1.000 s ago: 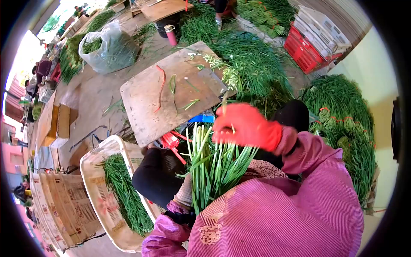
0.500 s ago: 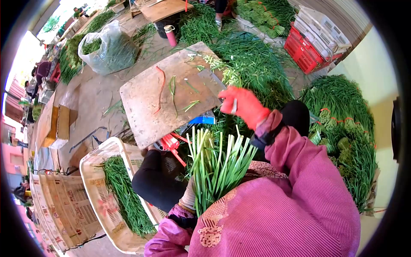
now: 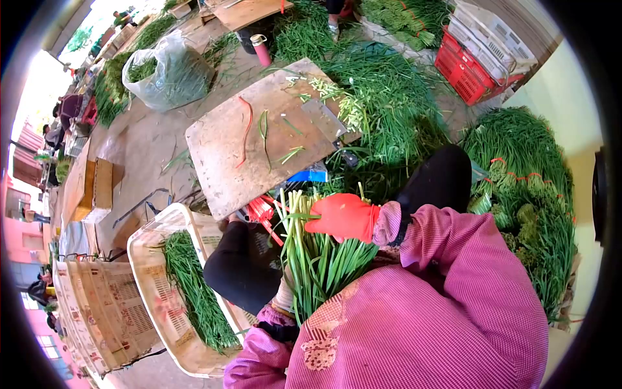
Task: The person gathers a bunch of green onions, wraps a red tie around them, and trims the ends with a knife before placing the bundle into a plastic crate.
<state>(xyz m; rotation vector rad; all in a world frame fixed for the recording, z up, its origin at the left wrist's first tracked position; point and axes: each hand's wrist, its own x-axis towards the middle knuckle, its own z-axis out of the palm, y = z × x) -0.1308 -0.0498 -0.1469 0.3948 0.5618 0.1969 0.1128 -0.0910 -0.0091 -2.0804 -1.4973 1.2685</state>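
Loose greens [image 3: 389, 97]: a broad heap is spread over the ground beyond the board, kept within an arm's reach, it seems, so stalks can be drawn from it.
Tied bundles [image 3: 525, 188]: finished bunches bound with red bands are stacked to the right, set apart from the loose heap.
Wooden board [image 3: 259, 142]: it is laid flat in front of the knees as a work surface; a few stray stalks, a red band and a cleaver [image 3: 324, 118] lie on it.
Pale crate [image 3: 155, 285]: it is placed at the left knee and holds a row of greens laid lengthwise.
Bunch of stalks [image 3: 317, 259]: it is held upright against the lap, cut ends up, probably so the ends can be levelled.
Right hand [image 3: 343, 217]: in an orange glove, it is closed over the top of the bunch, fingers curled onto the stalks.
Left hand [image 3: 283, 296]: mostly hidden at the base of the bunch; the grip cannot be made out.
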